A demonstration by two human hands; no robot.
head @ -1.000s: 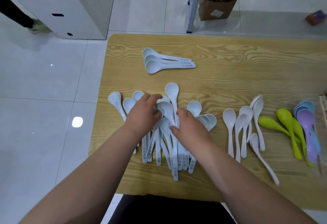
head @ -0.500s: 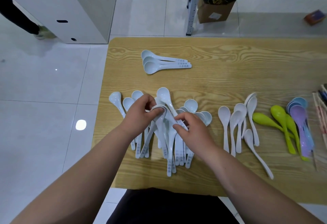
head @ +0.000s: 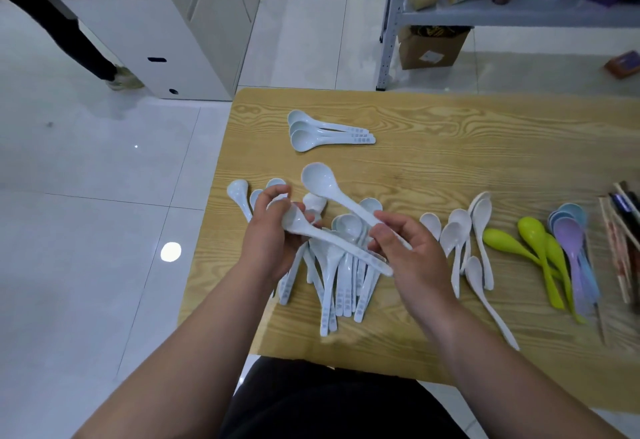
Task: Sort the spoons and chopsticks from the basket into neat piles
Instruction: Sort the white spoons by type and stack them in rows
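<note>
Gripping a glossy pale-blue plastic spoon (head: 341,243) at its bowl: left hand (head: 273,230). Handle of a second spoon (head: 317,178) pinched by right hand (head: 412,258).

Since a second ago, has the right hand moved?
Yes. The right hand has risen off the loose spoon pile and now pinches a pale blue spoon by its handle.

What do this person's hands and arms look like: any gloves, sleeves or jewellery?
Both hands are bare: the left hand and the right hand wear no gloves, and no ring, watch or bracelet shows. The forearms are uncovered to the frame's edge; no sleeve shows. Below them is dark clothing.
</note>
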